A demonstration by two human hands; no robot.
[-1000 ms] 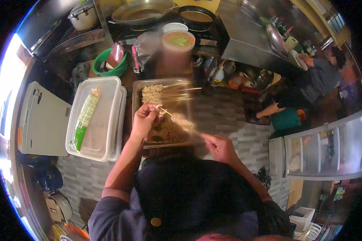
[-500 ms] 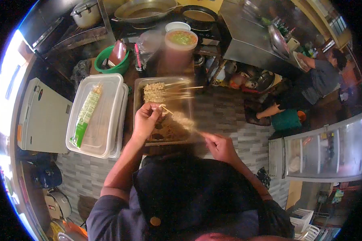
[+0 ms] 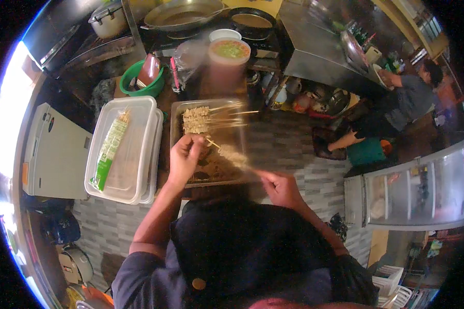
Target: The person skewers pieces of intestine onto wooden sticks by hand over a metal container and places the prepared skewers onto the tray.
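In front of my body, my right hand (image 3: 281,188) is closed round the lower end of a skewer of pale meat pieces (image 3: 233,155), which is smeared by motion. The skewer's bare tip points up and left toward my left hand (image 3: 185,156). My left hand's thumb and fingers are pinched on a small pale piece of meat (image 3: 208,138) by that tip. Beneath both hands lies a metal tray (image 3: 174,116) with liquid and dark bits in it. Several finished-looking meat skewers (image 3: 196,120) rest side by side at its far end, sticks pointing right.
Left of the tray, stacked plastic containers (image 3: 150,134) carry a green-and-white packet of sticks (image 3: 110,149). Behind stand a green basin (image 3: 160,85) and a tub of reddish liquid with green bits (image 3: 231,59). Pans (image 3: 252,23) sit on the stove. Another person (image 3: 404,105) is at the right counter.
My left fingers have closed in slightly at the skewer tip, and less of the pale piece shows. My right hand keeps its hold on the stick, nearly in the same place.
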